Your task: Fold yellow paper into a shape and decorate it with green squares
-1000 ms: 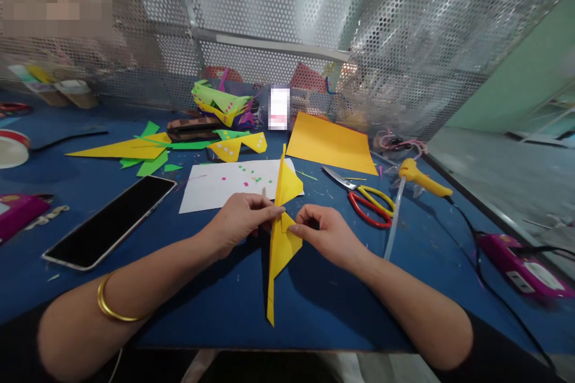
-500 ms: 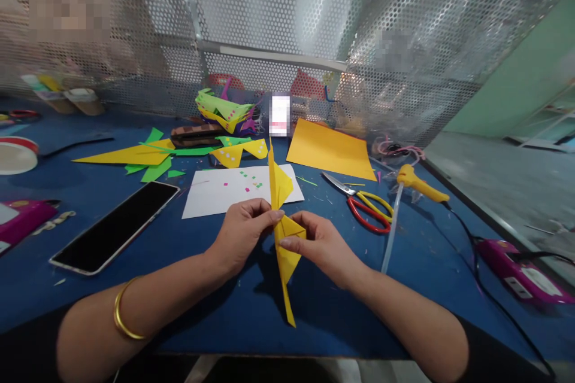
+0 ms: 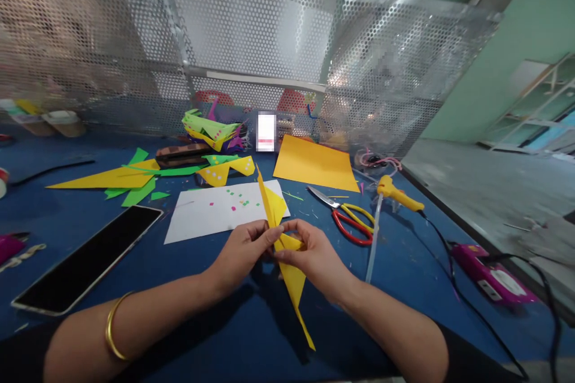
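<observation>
A folded yellow paper piece, long and pointed at both ends, is held above the blue table between both hands. My left hand pinches its left edge near the middle, thumb on top. My right hand grips a small folded flap on its right side between thumb and fingers. Past the hands lies a white sheet with several tiny green and pink paper bits on it. A yellow paper mask shape with dots rests behind that sheet.
Scissors with red and yellow handles and a yellow glue gun lie at right, near a purple power strip. At left are a black phone and green and yellow paper cutouts. An orange-yellow sheet lies behind.
The view has shifted to the right and up. The yellow paper piece has tilted, its near tip swinging right, and my right hand has moved closer to the left one.
</observation>
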A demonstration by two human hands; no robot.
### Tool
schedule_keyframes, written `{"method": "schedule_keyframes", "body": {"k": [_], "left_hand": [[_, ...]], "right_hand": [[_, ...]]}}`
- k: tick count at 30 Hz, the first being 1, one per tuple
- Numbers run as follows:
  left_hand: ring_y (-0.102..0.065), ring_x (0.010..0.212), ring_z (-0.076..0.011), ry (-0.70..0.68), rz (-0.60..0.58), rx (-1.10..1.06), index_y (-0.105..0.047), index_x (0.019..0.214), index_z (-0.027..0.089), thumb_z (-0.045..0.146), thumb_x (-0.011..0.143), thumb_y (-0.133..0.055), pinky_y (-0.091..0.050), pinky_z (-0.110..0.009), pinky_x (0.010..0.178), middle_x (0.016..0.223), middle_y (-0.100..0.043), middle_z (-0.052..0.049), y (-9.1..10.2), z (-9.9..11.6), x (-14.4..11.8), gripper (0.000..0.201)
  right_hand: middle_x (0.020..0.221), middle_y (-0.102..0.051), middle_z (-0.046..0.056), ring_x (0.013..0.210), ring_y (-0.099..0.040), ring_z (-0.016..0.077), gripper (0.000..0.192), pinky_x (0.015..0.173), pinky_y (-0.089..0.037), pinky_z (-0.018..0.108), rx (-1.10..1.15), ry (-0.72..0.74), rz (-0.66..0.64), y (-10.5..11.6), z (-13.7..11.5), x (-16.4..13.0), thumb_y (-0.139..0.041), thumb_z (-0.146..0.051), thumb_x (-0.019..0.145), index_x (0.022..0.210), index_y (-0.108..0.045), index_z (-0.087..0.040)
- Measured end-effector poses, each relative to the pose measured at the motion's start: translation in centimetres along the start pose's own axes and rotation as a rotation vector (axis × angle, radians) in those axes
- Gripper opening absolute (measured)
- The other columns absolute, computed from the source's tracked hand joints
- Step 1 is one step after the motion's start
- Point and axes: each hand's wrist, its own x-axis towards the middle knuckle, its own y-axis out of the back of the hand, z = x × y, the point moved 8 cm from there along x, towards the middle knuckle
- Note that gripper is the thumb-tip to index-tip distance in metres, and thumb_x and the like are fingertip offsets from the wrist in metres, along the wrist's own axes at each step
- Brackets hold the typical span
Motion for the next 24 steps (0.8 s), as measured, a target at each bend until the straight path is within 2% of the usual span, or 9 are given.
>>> {"method": "schedule_keyframes", "body": {"k": [3, 6, 11, 13, 16, 24], "left_hand": [[-0.052, 0.06, -0.0123, -0.003, -0.049, 0.019, -0.067, 0.075, 0.014, 0.048, 0.074, -0.069, -0.04, -0.025, 0.056, 0.069, -0.065, -0.004, -0.1, -0.1, 0.3, 0.034], [-0.056, 0.066, -0.0143, -0.026, -0.086, 0.025, -0.07, 0.08, 0.014, 0.047, 0.077, -0.065, -0.045, -0.026, 0.062, 0.077, -0.068, -0.006, -0.2, -0.4, 0.1, 0.033], [-0.058, 0.069, -0.0166, -0.078, -0.025, 0.052, -0.071, 0.075, 0.013, 0.044, 0.08, -0.062, -0.046, -0.027, 0.063, 0.075, -0.069, -0.007, 0.3, -0.4, -0.7, 0.032], [-0.056, 0.065, -0.0159, -0.08, 0.025, 0.072, -0.069, 0.07, 0.013, 0.044, 0.079, -0.062, -0.044, -0.026, 0.059, 0.07, -0.067, -0.006, 0.7, -0.3, -0.8, 0.033], [-0.05, 0.059, -0.014, -0.071, 0.055, 0.087, -0.067, 0.065, 0.013, 0.045, 0.078, -0.062, -0.04, -0.025, 0.054, 0.061, -0.061, -0.004, 1.1, -0.4, -0.9, 0.034], [-0.028, 0.051, -0.0084, -0.022, -0.009, 0.102, -0.062, 0.059, 0.014, 0.051, 0.074, -0.062, -0.022, -0.024, 0.048, 0.053, -0.039, 0.003, 0.5, -1.3, -0.9, 0.041]], "right_hand": [[0.07, -0.065, -0.004, 0.057, -0.063, 0.0151, 0.052, 0.06, -0.056, 0.033, -0.015, -0.017, -0.039, -0.2, 0.2, 0.0, -0.086, -0.033, 0.056, 0.097, -0.057, -0.021], [0.075, -0.064, -0.003, 0.062, -0.063, 0.0152, 0.053, 0.065, -0.055, 0.034, -0.097, -0.013, -0.053, -0.3, 0.6, 0.0, -0.086, -0.032, 0.056, 0.1, -0.058, -0.021], [0.084, -0.065, -0.001, 0.077, -0.061, 0.0165, 0.05, 0.074, -0.05, 0.033, -0.135, -0.018, -0.065, -0.6, 1.1, 0.2, -0.087, -0.035, 0.055, 0.094, -0.059, -0.02], [0.087, -0.066, 0.0, 0.081, -0.06, 0.0162, 0.049, 0.076, -0.047, 0.031, -0.12, 0.0, -0.069, -0.7, 1.0, 0.3, -0.089, -0.038, 0.052, 0.087, -0.059, -0.02], [0.081, -0.065, -0.002, 0.074, -0.057, 0.0142, 0.047, 0.072, -0.044, 0.03, -0.145, -0.018, -0.055, -0.5, 1.2, 0.4, -0.091, -0.038, 0.05, 0.08, -0.059, -0.02], [0.065, -0.062, -0.006, 0.061, -0.054, 0.0096, 0.04, 0.064, -0.041, 0.025, -0.033, -0.069, -0.07, -0.9, 1.5, -0.1, -0.086, -0.026, 0.053, 0.079, -0.057, -0.018]]}}
